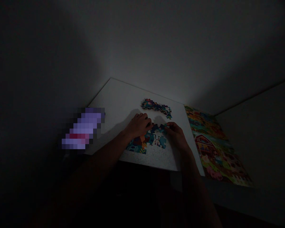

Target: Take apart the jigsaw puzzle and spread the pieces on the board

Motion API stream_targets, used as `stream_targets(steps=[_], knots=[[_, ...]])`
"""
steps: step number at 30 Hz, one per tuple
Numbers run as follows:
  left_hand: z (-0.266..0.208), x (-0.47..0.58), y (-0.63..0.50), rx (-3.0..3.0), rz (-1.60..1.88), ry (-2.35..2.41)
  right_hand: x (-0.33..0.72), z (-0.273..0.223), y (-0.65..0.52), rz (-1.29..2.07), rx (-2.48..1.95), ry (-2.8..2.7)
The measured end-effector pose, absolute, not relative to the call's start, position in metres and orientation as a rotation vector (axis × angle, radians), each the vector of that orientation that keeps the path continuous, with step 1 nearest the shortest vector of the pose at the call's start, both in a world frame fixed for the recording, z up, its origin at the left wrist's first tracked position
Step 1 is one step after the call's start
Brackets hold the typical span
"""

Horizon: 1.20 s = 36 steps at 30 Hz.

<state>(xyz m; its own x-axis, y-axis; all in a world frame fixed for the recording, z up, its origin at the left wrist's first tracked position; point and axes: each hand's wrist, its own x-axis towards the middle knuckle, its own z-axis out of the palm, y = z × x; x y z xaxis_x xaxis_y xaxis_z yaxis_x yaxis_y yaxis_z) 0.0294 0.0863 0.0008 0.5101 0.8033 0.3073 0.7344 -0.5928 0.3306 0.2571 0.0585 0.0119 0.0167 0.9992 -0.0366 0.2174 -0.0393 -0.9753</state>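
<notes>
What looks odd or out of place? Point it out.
The purple patch at the left of the white table stands out: it shows only as coarse blocks, hiding what it is. Nothing looks spilled or damaged around the partly joined puzzle.

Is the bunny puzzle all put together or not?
Not all together: the bunny puzzle is partly joined, with open notches along its edge, and a pile of puzzle pieces lies beyond it.

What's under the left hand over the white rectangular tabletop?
Joined multicoloured jigsaw pieces show along the near side of the left hand, on the white tabletop. Whatever lies directly beneath the hand is covered and cannot be seen.
</notes>
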Motion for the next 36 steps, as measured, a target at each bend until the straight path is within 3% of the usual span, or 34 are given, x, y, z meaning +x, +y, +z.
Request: stream_targets(steps=[7, 20, 31, 36], knots=[[0.001, 0.030, 0.087, 2.599, 0.640, 1.362, 0.270, 0.010, 0.088, 1.059, -1.383, -1.258], [0.003, 0.030, 0.089, 2.552, 0.689, 1.408, 0.282, -0.006, 0.181, 0.532, -1.473, -1.106], [0.009, 0.029, 0.094, 2.373, 0.709, 1.345, 0.289, -0.011, 0.172, 0.200, -1.686, -1.387], [0.010, 0.027, 0.095, 2.314, 0.804, 1.261, 0.274, 0.004, 0.154, 0.226, -1.474, -1.654]])
